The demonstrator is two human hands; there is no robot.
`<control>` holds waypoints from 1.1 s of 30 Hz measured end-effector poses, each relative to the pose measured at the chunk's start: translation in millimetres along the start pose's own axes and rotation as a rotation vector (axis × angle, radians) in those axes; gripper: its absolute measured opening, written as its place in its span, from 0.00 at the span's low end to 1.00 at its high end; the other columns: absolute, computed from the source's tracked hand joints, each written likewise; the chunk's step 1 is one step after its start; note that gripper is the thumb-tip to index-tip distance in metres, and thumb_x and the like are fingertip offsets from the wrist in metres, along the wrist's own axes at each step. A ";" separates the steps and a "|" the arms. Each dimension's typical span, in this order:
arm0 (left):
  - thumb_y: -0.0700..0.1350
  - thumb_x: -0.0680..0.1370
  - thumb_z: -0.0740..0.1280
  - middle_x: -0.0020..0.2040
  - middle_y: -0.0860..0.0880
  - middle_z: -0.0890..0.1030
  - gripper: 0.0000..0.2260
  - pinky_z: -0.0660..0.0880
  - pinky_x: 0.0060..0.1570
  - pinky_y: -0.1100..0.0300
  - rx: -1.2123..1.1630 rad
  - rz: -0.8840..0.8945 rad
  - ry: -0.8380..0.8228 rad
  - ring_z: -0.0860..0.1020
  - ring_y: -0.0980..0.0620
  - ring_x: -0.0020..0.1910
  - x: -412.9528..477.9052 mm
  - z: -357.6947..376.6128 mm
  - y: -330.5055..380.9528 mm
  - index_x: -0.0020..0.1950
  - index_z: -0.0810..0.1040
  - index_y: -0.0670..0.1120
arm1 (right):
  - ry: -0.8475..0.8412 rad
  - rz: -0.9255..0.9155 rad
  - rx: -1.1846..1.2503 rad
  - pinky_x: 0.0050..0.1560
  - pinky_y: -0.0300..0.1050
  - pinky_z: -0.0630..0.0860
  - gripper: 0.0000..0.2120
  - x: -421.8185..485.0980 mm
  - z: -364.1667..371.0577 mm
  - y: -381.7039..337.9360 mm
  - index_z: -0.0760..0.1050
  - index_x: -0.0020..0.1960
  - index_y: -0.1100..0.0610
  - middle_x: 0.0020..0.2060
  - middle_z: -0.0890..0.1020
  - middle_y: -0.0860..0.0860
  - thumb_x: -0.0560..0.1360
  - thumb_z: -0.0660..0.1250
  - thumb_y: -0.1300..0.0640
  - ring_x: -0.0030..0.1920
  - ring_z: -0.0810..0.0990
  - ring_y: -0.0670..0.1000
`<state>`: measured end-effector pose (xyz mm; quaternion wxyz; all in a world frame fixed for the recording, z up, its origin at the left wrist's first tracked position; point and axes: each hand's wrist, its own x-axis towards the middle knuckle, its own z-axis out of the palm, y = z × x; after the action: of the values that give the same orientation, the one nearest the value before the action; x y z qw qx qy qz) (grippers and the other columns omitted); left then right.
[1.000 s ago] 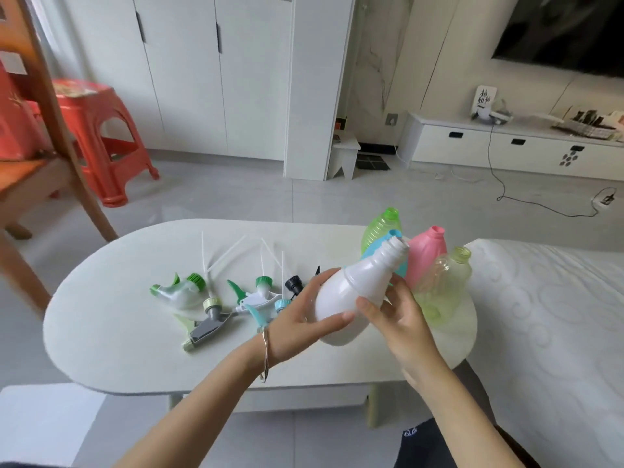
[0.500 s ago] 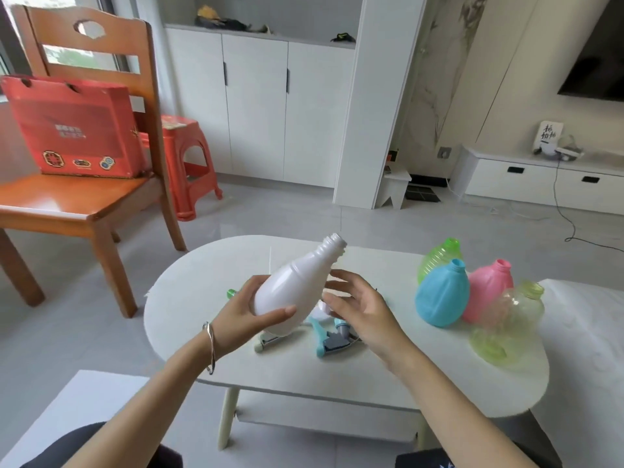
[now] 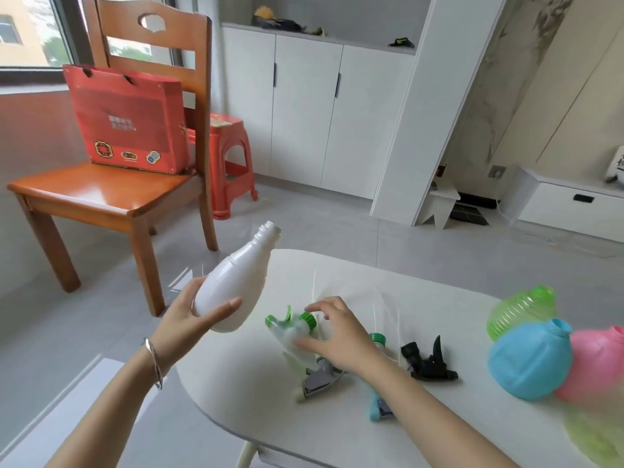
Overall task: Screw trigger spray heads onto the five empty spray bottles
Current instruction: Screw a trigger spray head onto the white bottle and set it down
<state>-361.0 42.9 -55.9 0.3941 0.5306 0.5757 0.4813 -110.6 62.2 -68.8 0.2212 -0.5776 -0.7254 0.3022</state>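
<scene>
I see left hand (image 3: 189, 320) gripping white bottle (image 3: 233, 288), tilted; right hand (image 3: 337, 336) over green-collared spray head (image 3: 292, 327) on tabletop (image 3: 439, 298), grip unclear

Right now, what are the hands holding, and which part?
The left hand grips the white bottle round its fat lower end. The right hand covers a green-capped spray head on the table; a grip cannot be told.

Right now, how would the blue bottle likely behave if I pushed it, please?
The blue bottle looks like empty plastic, so probably light. Its rounded body may roll or rock, though the pink bottle beside it might stop it.
</scene>
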 end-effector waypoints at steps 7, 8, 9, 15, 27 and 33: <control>0.64 0.55 0.72 0.49 0.50 0.80 0.36 0.76 0.34 0.66 -0.052 0.010 0.039 0.81 0.58 0.41 5.3 -8.8 -3.5 0.59 0.73 0.51 | 0.064 -0.058 -0.413 0.60 0.43 0.64 0.28 23.5 38.0 -5.7 0.72 0.63 0.51 0.61 0.69 0.48 0.68 0.69 0.39 0.63 0.67 0.51; 0.63 0.56 0.72 0.48 0.50 0.80 0.35 0.76 0.33 0.68 -0.063 0.011 0.039 0.81 0.61 0.39 5.2 -8.9 -2.5 0.59 0.73 0.50 | 0.077 -0.065 -0.427 0.60 0.43 0.64 0.27 24.6 40.0 -4.1 0.72 0.63 0.51 0.60 0.69 0.48 0.68 0.69 0.40 0.63 0.67 0.50; 0.62 0.57 0.72 0.48 0.50 0.80 0.35 0.76 0.32 0.69 -0.075 0.012 0.037 0.80 0.63 0.37 4.9 -8.9 -1.0 0.60 0.72 0.50 | 0.082 -0.069 -0.427 0.59 0.42 0.64 0.26 25.5 41.3 -2.0 0.72 0.63 0.50 0.60 0.69 0.48 0.69 0.69 0.41 0.63 0.67 0.50; 0.65 0.55 0.70 0.49 0.51 0.79 0.36 0.76 0.34 0.67 -0.111 0.012 0.083 0.80 0.55 0.44 3.4 -8.4 -0.5 0.59 0.72 0.52 | 0.114 -0.091 -0.130 0.55 0.36 0.69 0.23 23.2 26.0 -4.9 0.75 0.59 0.52 0.56 0.73 0.46 0.68 0.73 0.45 0.56 0.75 0.48; 0.63 0.54 0.72 0.53 0.52 0.76 0.37 0.78 0.49 0.52 -0.209 -0.031 0.056 0.78 0.51 0.49 -0.9 28.8 6.8 0.60 0.72 0.50 | 0.293 0.033 1.359 0.54 0.48 0.76 0.17 -20.8 -112.2 -10.3 0.74 0.59 0.55 0.50 0.82 0.52 0.77 0.58 0.46 0.54 0.79 0.52; 0.63 0.54 0.73 0.55 0.48 0.77 0.38 0.79 0.53 0.48 -0.230 -0.090 0.008 0.79 0.48 0.53 -2.1 38.6 3.4 0.60 0.72 0.50 | 0.359 0.090 1.460 0.49 0.44 0.81 0.18 -30.8 -122.6 13.4 0.69 0.65 0.56 0.53 0.80 0.55 0.78 0.59 0.49 0.47 0.85 0.52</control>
<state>-322.6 46.0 -61.5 0.4714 0.4534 0.5416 0.5281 -11.8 56.6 11.0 0.6502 -0.3537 -0.2693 0.6161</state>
